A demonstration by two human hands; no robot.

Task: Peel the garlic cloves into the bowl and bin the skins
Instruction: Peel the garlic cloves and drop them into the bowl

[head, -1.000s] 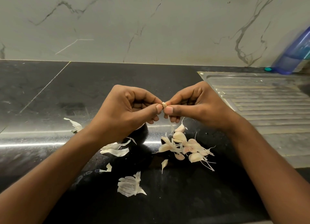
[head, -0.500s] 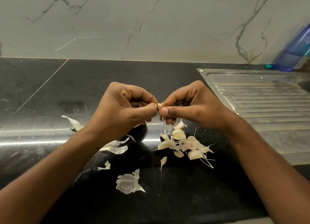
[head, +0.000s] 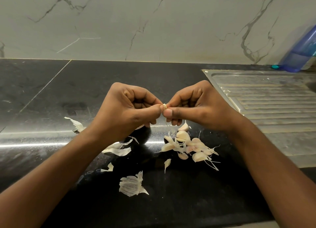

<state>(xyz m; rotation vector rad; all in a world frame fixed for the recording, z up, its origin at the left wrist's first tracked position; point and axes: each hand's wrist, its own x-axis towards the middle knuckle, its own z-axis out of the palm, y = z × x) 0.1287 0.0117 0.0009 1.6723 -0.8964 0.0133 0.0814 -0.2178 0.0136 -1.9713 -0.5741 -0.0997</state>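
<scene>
Presently a garlic clove (head: 164,106) is pinched between the left hand (head: 126,111) and right hand (head: 193,106), peeling evidently underway, so its skin must next be pulled free above the pile of cloves (head: 188,146) below the right hand.

Over one second, I see the right hand (head: 196,106) edge slightly toward the left hand (head: 126,111), its thumb sliding along the garlic clove (head: 164,106). Less of the clove now shows between them.

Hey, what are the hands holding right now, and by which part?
One small garlic clove, the left hand pinching its left side, the right hand its right side; only its top shows.
</scene>
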